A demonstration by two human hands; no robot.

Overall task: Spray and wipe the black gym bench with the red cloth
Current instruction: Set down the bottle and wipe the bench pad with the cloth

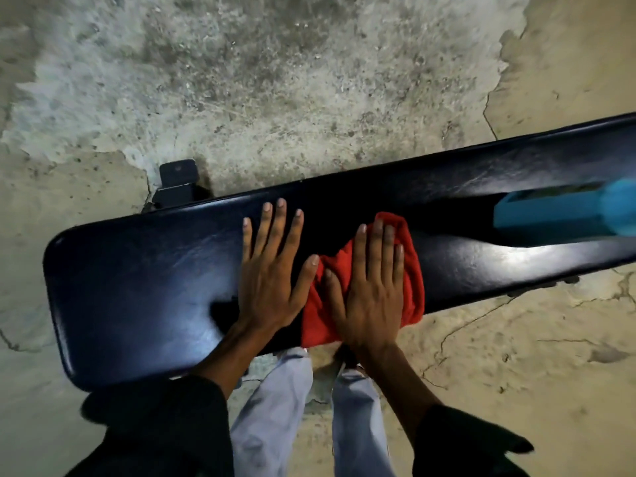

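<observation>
Head view: the red cloth point(361, 294) is pressed flat on the bench point(137, 290) by the right hand point(373, 290), fingers straight. The left hand point(270, 273) is laid flat beside it, nothing held. A blue bottle point(564, 215) is seen lying near.

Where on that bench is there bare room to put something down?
The bench is bare from its rounded left end up to the left hand. Another bare strip lies between the red cloth and the blue bottle. The middle is crowded: both hands lie flat, the right hand on the cloth.
</observation>
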